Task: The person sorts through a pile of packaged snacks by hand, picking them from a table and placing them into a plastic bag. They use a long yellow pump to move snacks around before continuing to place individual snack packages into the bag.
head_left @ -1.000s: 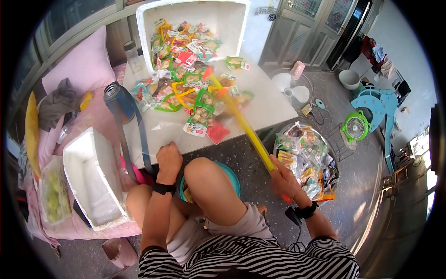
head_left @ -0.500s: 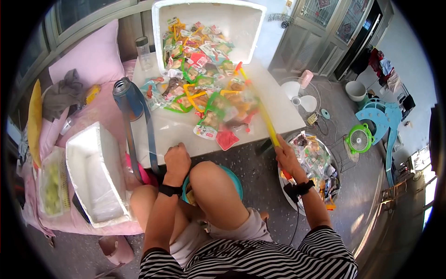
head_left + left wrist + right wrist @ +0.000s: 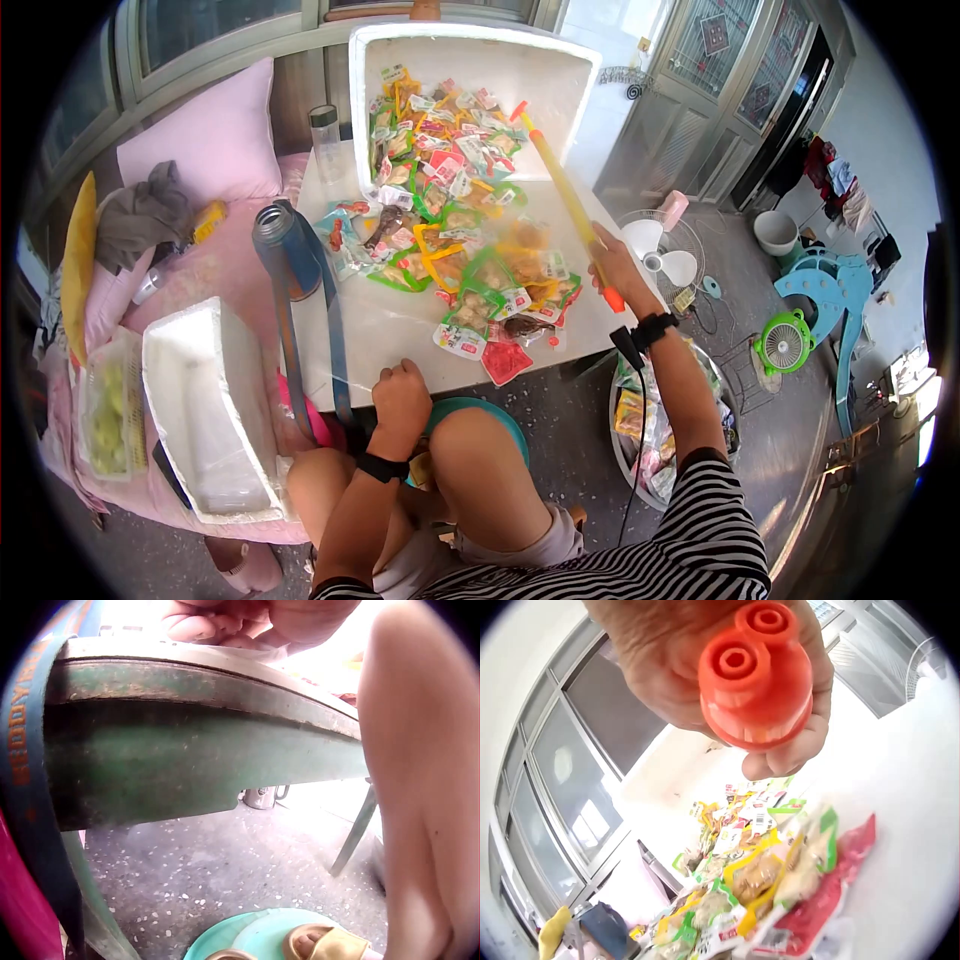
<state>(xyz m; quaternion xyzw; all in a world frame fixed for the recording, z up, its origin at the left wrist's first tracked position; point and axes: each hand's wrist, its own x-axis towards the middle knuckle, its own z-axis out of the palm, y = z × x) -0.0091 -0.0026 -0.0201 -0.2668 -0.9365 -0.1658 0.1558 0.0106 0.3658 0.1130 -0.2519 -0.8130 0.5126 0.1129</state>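
- I see my right hand (image 3: 620, 266) above the table's right side, its fingers clamped round the yellow tube (image 3: 562, 185), close to its lower red end.
- The tube slants up and leftward from that hand; its other red tip (image 3: 519, 110) lies across the mouth of the big foam box (image 3: 545, 65) in my head view. I cannot tell whether the tip is inside.
- On the right wrist view the red end (image 3: 757, 690) faces me, two round knobs on it, with fingertips curled round behind.
- My left hand (image 3: 401, 398) is at the table's near edge, fingers together and folded inward.
- The snack packets (image 3: 440, 265) lie heaped on the table (image 3: 385, 330), from inside the foam box, which lies with its mouth facing me, down toward the near edge. Some beside the tube are blurred.
- A red packet (image 3: 507, 362) lies nearest me, at the table edge.
- Left of the heap I see a blue flask (image 3: 285, 255) with a strap (image 3: 336, 345), and a clear jar (image 3: 325, 140) near the foam box.
- A smaller foam box (image 3: 205, 400) sits on the pink bed cover (image 3: 185, 270).
- On the floor at right, a large bowl (image 3: 615, 430) of packets is partly hidden by my forearm; a green fan (image 3: 784, 343) stands beyond.
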